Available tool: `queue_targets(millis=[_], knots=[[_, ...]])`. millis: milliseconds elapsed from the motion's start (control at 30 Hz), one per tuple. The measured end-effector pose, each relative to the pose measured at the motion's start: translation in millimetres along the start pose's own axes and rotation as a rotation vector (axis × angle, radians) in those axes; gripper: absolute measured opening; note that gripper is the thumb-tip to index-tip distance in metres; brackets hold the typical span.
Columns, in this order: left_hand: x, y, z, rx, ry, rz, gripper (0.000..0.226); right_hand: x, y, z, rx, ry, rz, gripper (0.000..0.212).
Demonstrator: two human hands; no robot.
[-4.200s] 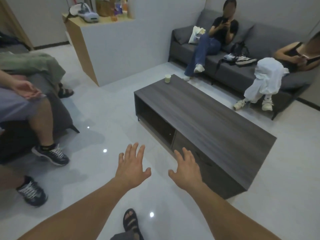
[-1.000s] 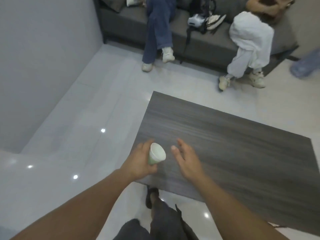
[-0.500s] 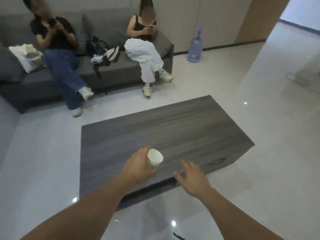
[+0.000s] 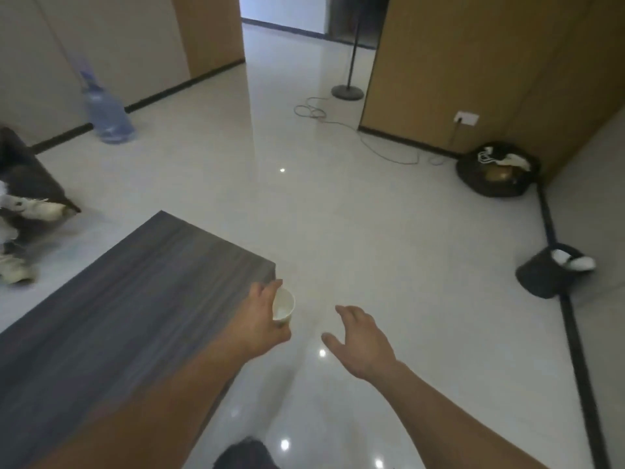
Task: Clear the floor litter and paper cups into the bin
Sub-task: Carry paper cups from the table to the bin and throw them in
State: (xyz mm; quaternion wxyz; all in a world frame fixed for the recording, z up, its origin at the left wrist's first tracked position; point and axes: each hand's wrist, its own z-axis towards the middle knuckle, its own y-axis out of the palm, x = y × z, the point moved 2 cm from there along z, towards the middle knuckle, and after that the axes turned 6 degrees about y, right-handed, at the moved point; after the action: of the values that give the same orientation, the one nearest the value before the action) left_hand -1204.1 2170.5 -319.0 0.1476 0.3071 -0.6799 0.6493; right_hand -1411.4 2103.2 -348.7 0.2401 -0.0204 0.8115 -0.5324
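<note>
White paper cup (image 4: 283, 305), tilted sideways, gripped in left hand (image 4: 260, 316).

Seen from the near end of the room: a left hand (image 4: 258, 321) holds a paper cup (image 4: 283, 305) just off the far right corner of the table (image 4: 135, 299), and the right hand (image 4: 363, 343) hangs to the right of that corner, over the floor. A water bottle (image 4: 106, 113) stands beyond the table's far left end, against the wall. The near bin (image 4: 541, 279) sits well right of the table. The far bin (image 4: 473, 184) is farther back, below a wall socket (image 4: 466, 118). A cable (image 4: 385, 154) lies well behind the table, running back to a stand base (image 4: 347, 92).
</note>
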Motion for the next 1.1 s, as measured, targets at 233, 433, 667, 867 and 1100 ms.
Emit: queue_targets(millis=[233, 433, 667, 867, 1100], knots=[[46.4, 25.5, 148.9, -0.144, 0.196, 0.065, 0.088, 68.1, -34.9, 67.0, 0.031, 0.263, 0.049, 0.072], [101.2, 52.6, 256.3, -0.302, 0.425, 0.065, 0.087, 114.3, -68.8, 106.3, 0.111, 0.480, 0.138, 0.071], [193.0, 120.3, 342.9, -0.447, 0.625, 0.095, 0.079, 199.7, -103.6, 129.8, 0.174, 0.712, 0.226, 0.072], [292.1, 182.7, 423.8, -0.504, 0.675, 0.094, 0.080, 303.0, -157.5, 177.4, 0.233, 0.778, 0.271, 0.073], [407.8, 241.9, 504.7, -0.526, 0.741, 0.104, 0.080, 416.5, -249.0, 223.6, 0.304, 0.797, 0.240, 0.073]])
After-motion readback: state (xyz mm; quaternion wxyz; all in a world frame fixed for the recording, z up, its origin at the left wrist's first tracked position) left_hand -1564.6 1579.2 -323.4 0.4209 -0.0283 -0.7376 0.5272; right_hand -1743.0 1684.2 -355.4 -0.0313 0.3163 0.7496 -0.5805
